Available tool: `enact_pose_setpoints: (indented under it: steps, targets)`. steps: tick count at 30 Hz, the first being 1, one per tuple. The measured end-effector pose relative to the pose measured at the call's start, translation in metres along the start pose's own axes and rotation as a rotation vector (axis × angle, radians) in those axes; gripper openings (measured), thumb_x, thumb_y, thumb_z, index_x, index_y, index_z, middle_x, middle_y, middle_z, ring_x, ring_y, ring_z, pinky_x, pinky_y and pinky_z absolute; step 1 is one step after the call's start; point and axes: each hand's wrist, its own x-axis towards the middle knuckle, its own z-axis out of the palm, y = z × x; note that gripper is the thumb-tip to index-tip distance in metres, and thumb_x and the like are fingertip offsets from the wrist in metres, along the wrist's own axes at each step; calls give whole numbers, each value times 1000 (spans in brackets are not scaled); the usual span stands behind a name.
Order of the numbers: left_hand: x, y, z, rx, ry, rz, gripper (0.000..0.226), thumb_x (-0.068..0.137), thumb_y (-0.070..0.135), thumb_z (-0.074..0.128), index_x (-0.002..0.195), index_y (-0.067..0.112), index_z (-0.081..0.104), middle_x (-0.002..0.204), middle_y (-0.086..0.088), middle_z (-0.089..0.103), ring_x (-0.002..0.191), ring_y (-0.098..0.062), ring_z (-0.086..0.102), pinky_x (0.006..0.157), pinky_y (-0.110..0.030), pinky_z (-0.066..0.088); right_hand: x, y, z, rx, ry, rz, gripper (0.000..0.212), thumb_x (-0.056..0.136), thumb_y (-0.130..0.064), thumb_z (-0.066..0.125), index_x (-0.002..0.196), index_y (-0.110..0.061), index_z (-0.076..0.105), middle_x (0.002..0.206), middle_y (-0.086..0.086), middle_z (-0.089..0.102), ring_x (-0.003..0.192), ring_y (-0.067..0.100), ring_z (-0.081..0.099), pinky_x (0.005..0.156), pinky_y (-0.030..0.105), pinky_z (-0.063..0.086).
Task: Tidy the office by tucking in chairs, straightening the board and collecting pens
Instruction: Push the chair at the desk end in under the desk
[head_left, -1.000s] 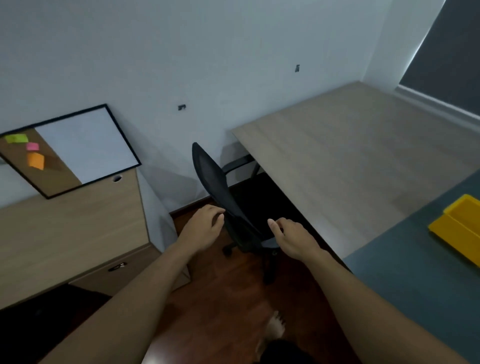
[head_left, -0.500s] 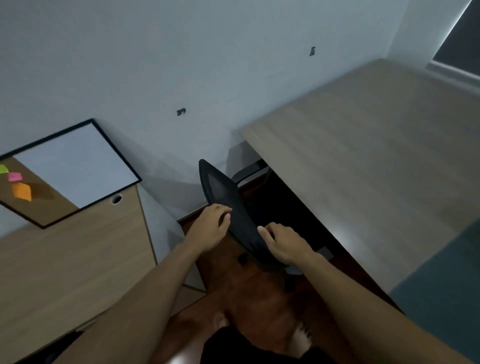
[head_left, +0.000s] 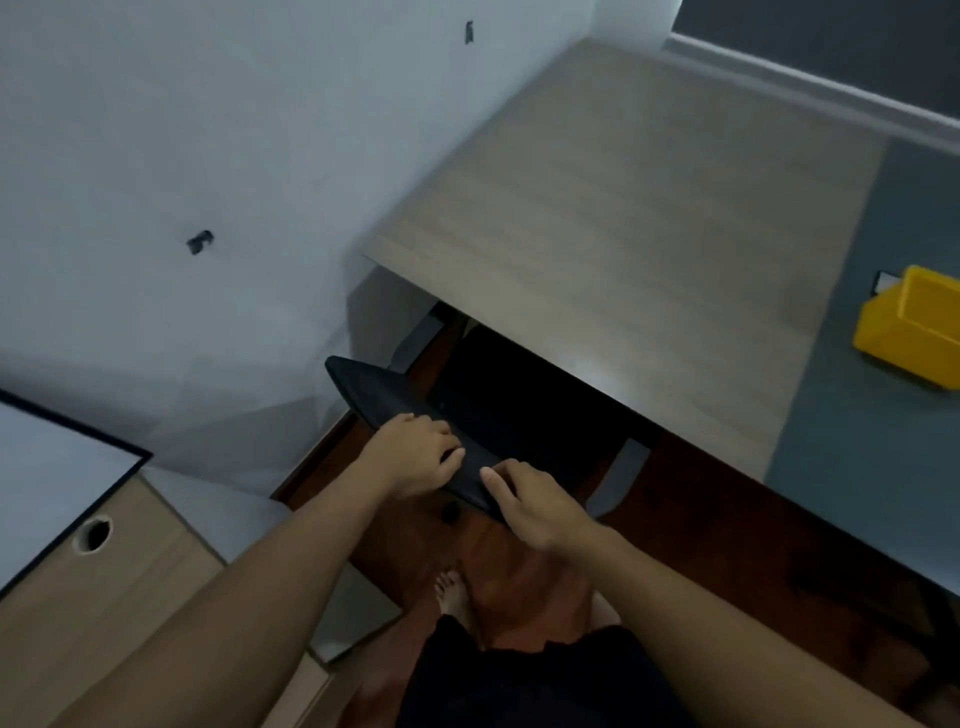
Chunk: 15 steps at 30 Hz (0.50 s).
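Since a second ago we have stepped in closer and the black chair (head_left: 395, 400) has rolled further under the light wood desk (head_left: 649, 249) — its seat now sits in the dark beneath the desktop, with only the top of the backrest and one grey armrest (head_left: 621, 478) showing past the front edge. Our left hand (head_left: 415, 454) lies on the top rim of the backrest with its fingers curled over it, and our right hand (head_left: 535, 506) grips the same rim just beside it, thumb on the near face and fingers wrapped behind. At lower left a corner of the black-framed board (head_left: 62, 462) leans on the low wooden cabinet (head_left: 104, 597), against the white wall (head_left: 208, 130). A yellow bin (head_left: 909, 332) rests on the grey surface at far right, well apart from the chair. Our bare foot (head_left: 452, 597) stands on the reddish wood floor (head_left: 519, 571) below the hands.
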Motion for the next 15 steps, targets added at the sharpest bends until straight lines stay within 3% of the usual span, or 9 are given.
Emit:
enact_pose_setpoints:
  steps: [3, 9, 15]
  targets:
    - [9, -11, 2, 39, 43, 36, 63, 101, 60, 27, 121, 30, 79, 123, 4, 75, 107, -22, 69, 94, -43, 53, 6, -15, 20, -48, 98, 61, 75, 98, -85, 17, 133, -32, 59, 122, -5, 64, 111, 20, 63, 100, 51, 53]
    - [21, -21, 3, 15, 148, 57, 57, 94, 57, 35, 104, 26, 83, 101, 5, 77, 91, -22, 70, 92, -43, 56, 17, -24, 26, -126, 211, 138, 70, 102, -79, 17, 132, -32, 59, 120, -5, 65, 109, 20, 64, 95, 50, 56]
    - [48, -17, -11, -27, 224, 41, 46, 93, 55, 41, 89, 27, 78, 85, 6, 73, 79, -17, 70, 65, -35, 57, 31, -19, 2, -216, 344, 182, 58, 105, -71, 27, 120, -31, 65, 110, -4, 69, 99, 22, 67, 81, 45, 58]
